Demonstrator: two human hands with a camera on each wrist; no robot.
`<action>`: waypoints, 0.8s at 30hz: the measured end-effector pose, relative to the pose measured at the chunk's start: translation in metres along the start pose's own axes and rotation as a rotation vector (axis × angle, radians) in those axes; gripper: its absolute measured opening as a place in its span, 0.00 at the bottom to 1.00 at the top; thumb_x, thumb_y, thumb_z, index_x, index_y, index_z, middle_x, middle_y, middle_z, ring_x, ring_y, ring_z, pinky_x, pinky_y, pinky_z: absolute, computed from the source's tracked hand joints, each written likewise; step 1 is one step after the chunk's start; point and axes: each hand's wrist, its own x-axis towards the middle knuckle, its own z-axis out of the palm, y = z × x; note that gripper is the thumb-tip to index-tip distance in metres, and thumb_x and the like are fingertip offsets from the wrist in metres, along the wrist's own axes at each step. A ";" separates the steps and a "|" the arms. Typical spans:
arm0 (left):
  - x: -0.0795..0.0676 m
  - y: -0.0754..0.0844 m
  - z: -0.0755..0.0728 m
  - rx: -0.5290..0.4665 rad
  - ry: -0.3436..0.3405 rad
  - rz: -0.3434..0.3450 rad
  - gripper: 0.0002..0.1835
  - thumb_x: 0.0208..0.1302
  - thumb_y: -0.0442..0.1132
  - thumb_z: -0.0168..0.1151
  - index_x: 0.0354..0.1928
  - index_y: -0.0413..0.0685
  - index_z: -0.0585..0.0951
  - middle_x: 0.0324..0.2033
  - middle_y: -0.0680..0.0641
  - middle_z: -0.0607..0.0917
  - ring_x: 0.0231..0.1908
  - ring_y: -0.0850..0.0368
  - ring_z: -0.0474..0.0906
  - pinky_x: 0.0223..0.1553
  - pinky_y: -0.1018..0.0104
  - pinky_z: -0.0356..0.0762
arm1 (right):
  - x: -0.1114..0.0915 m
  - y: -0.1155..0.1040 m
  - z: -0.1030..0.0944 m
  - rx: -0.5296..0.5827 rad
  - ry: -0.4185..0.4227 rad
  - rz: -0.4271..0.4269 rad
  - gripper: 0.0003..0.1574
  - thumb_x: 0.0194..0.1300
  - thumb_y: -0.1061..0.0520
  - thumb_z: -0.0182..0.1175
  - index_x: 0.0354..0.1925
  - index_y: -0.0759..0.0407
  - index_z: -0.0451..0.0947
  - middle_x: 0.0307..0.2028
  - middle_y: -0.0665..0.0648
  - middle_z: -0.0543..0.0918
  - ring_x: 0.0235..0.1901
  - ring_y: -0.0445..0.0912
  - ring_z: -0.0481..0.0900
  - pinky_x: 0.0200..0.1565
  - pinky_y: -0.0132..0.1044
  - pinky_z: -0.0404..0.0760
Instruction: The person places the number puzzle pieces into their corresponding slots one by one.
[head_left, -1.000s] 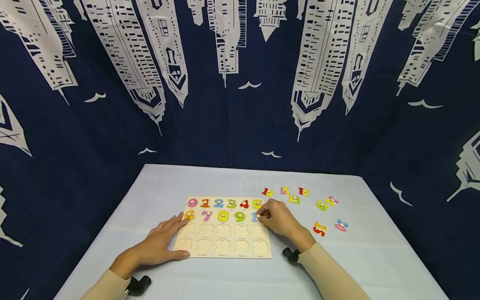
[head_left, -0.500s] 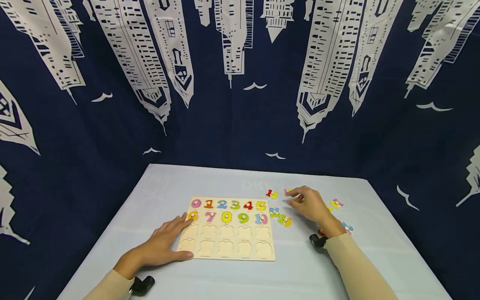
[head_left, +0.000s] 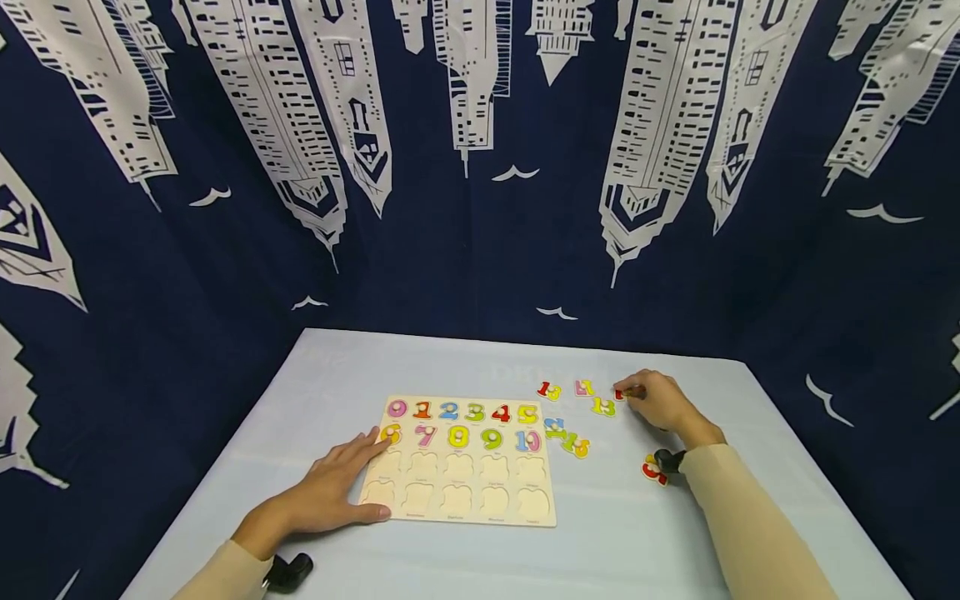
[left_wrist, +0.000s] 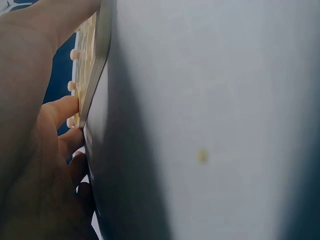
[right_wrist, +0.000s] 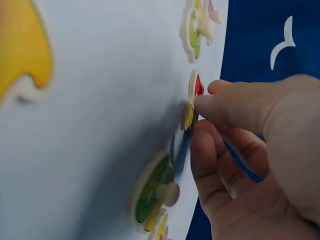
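A wooden number puzzle board (head_left: 437, 517) lies on the table, its two upper rows filled with knobbed pieces 0 to 10 and its two lower rows showing recesses. My left hand (head_left: 333, 483) rests with extended fingers on the board's left edge, the thumb at the lower left corner. Beyond the board to the right, my right hand (head_left: 667, 408) pinches a red-and-yellow number piece (right_wrist: 191, 107) between thumb and fingers, close to the tabletop. Its digits are mostly hidden by the fingers.
Near the right hand lie a green-and-yellow 13 piece (head_left: 603, 407), a pink-and-yellow piece (head_left: 583, 387) and a red-and-yellow piece (head_left: 549, 390). Two more pieces, one blue-green (head_left: 555, 428) and one yellow-green (head_left: 576, 445), sit beside the board. A red-yellow piece (head_left: 654, 470) is partly behind the wrist camera.
My right hand has left the 10 piece in the board, moved right across the table and taken hold of a red-and-yellow number piece. The left hand stays on the board.
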 end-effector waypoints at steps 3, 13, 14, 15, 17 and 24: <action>-0.002 0.000 0.000 0.002 0.006 0.003 0.61 0.66 0.71 0.82 0.92 0.55 0.66 0.95 0.41 0.58 0.91 0.26 0.57 0.81 0.12 0.60 | 0.000 0.000 0.004 0.000 0.009 0.018 0.17 0.77 0.69 0.69 0.59 0.63 0.95 0.52 0.65 0.91 0.49 0.56 0.81 0.57 0.54 0.84; -0.002 0.001 0.000 0.005 0.017 0.016 0.60 0.66 0.71 0.81 0.92 0.53 0.67 0.95 0.40 0.58 0.91 0.25 0.57 0.81 0.12 0.60 | -0.012 -0.003 0.006 0.007 0.077 0.043 0.12 0.77 0.68 0.71 0.53 0.62 0.95 0.46 0.60 0.95 0.44 0.53 0.86 0.51 0.47 0.86; -0.001 0.001 0.000 0.007 0.017 0.017 0.60 0.66 0.71 0.82 0.92 0.53 0.67 0.95 0.39 0.58 0.90 0.25 0.58 0.80 0.12 0.60 | -0.013 -0.004 0.006 0.009 0.085 0.046 0.11 0.78 0.67 0.70 0.54 0.62 0.95 0.47 0.61 0.96 0.45 0.53 0.87 0.52 0.48 0.87; -0.001 0.001 0.000 0.005 0.015 0.014 0.60 0.66 0.71 0.82 0.92 0.53 0.67 0.95 0.39 0.58 0.90 0.25 0.57 0.80 0.12 0.60 | -0.015 -0.005 0.007 0.014 0.095 0.048 0.11 0.79 0.66 0.71 0.55 0.62 0.94 0.49 0.61 0.96 0.47 0.54 0.88 0.53 0.51 0.89; -0.001 0.001 0.000 0.003 0.012 0.010 0.61 0.66 0.71 0.82 0.92 0.54 0.67 0.95 0.39 0.58 0.91 0.25 0.57 0.81 0.12 0.59 | -0.019 -0.007 0.007 0.022 0.114 0.049 0.11 0.80 0.64 0.71 0.56 0.61 0.94 0.52 0.62 0.97 0.50 0.57 0.90 0.57 0.56 0.90; 0.000 0.000 -0.001 0.007 0.007 0.008 0.61 0.66 0.72 0.81 0.93 0.55 0.65 0.95 0.41 0.58 0.91 0.26 0.56 0.81 0.12 0.60 | -0.029 -0.019 0.008 0.072 0.177 0.006 0.09 0.82 0.59 0.73 0.55 0.58 0.95 0.51 0.60 0.97 0.47 0.53 0.89 0.48 0.40 0.88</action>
